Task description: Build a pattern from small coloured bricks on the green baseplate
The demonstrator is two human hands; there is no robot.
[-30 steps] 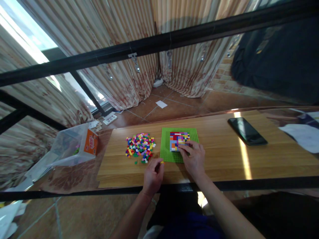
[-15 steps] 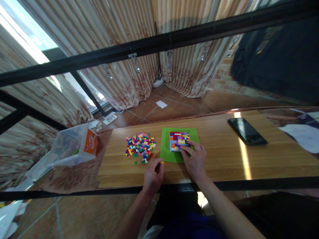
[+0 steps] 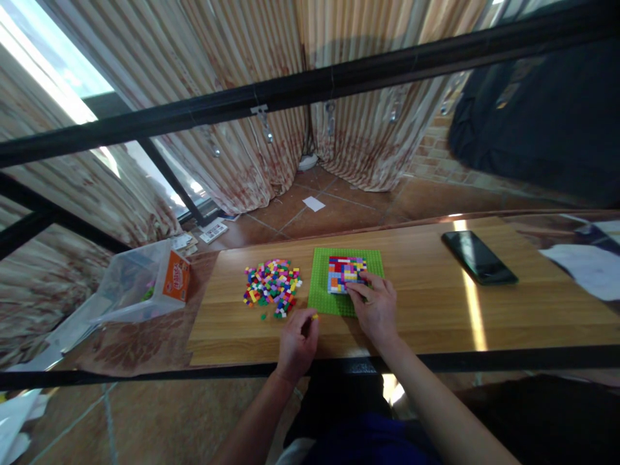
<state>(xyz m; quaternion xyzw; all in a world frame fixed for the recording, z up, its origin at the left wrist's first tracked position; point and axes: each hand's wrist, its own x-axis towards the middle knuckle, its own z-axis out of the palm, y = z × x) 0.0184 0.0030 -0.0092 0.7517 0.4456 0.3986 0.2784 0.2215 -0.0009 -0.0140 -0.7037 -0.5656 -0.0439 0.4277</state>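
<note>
On a wooden board lies a green baseplate [image 3: 320, 300], with a square patch of multicoloured building bricks [image 3: 339, 268] built on it. My right hand [image 3: 378, 310] reaches over the lower right of this patch, thumb and fingers drawn together on its bricks; whatever is between the fingertips is hidden. Left of it, my left hand [image 3: 298, 339] rests closed near the board's front edge, a small yellow brick [image 3: 314, 316] pinched at its fingertips beside the plate's lower left corner. A loose pile of small coloured bricks [image 3: 274, 284] spreads just beyond my left hand.
A black smartphone [image 3: 479, 257] lies on the right of the wooden board [image 3: 416, 252]. A clear plastic box [image 3: 135, 278] with an orange label stands to the left. White paper [image 3: 586, 268] is at the far right. A black metal bar [image 3: 310, 81] crosses above.
The green baseplate with its brick patch has shifted slightly left, and my right hand has moved slightly left with it. My left hand keeps its place with the yellow brick.
</note>
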